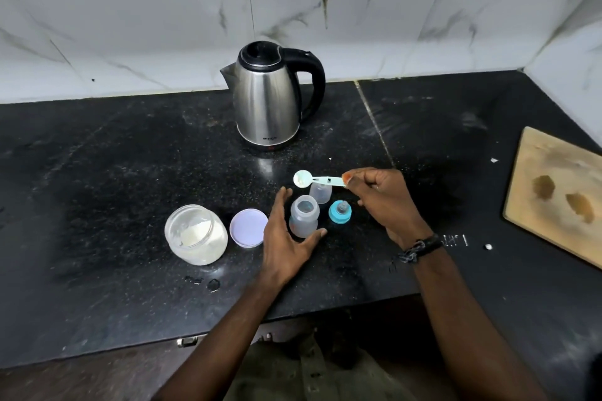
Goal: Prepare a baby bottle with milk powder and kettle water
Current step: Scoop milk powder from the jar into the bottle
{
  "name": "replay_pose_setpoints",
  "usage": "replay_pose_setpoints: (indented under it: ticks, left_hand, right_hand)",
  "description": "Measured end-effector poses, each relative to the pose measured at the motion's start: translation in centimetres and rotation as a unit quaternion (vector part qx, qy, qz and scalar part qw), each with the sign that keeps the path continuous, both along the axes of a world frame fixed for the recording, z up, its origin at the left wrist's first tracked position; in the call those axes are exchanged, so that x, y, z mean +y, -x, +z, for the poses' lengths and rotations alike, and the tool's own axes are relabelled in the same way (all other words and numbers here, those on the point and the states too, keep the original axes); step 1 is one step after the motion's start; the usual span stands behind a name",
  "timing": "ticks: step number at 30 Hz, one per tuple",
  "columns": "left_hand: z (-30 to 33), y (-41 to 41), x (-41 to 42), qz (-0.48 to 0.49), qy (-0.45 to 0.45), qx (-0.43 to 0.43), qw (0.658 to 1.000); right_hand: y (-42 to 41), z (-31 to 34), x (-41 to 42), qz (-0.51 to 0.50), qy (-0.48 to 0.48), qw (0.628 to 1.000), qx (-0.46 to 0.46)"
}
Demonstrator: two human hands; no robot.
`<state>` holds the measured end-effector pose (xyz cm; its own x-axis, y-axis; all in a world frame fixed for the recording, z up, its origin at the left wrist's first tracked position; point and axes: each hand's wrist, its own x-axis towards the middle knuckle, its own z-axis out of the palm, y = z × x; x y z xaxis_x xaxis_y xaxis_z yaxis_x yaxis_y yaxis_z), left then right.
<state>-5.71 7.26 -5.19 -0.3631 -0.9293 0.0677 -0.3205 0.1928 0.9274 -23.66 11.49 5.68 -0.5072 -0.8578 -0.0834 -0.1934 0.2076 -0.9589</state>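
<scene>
Black speckled stone counter (114, 172) underfoot of everything, damp spots near the front edge. Nearest, left hand (286, 234) spread wide, fingers straight, cupped loosely about the open baby bottle (304, 217) with thumb at its base; touching or just beside, hard to tell. Right hand (382, 202), thread bracelet at the wrist, pinching the tail of a pale green measuring scoop (317, 180), bowl hovering just beyond the bottle mouth with a little white powder showing. Left of the bottle, lilac lid (247, 228) lying flat, then the open glass jar of milk powder (195, 234). Right of the bottle, teal teat ring (339, 212); behind it, clear cap (321, 194). Best handled so: close fingers round the bottle first to steady it, bring scoop bowl squarely over the narrow mouth, tip slowly, tap once. Farther back, steel kettle (270, 101), lid down, handle turned right, ready for pouring. Wooden board (553, 192) far right.
</scene>
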Motion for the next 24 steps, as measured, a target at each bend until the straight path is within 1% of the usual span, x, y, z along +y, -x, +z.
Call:
replay_pose_setpoints:
  ticks: [4,7,15,24]
  left_hand:
    - [-0.2,0.9,-0.1,0.024,-0.016,-0.004,1.0]
    - [-0.2,1.0,0.1,0.042,-0.027,0.027,0.998]
    - [1.0,0.0,0.0,0.065,-0.014,0.07,0.995]
    - [2.4,-1.4,-0.6,0.098,0.001,0.105,0.99]
  right_hand:
    - [0.3,-0.3,0.2,-0.008,-0.009,1.0,-0.004]
    - [0.5,-0.5,0.4,-0.01,-0.013,1.0,-0.002]
    - [0.4,0.4,0.2,-0.01,0.0,1.0,-0.011]
    - [0.1,1.7,0.3,0.016,0.02,1.0,-0.015]
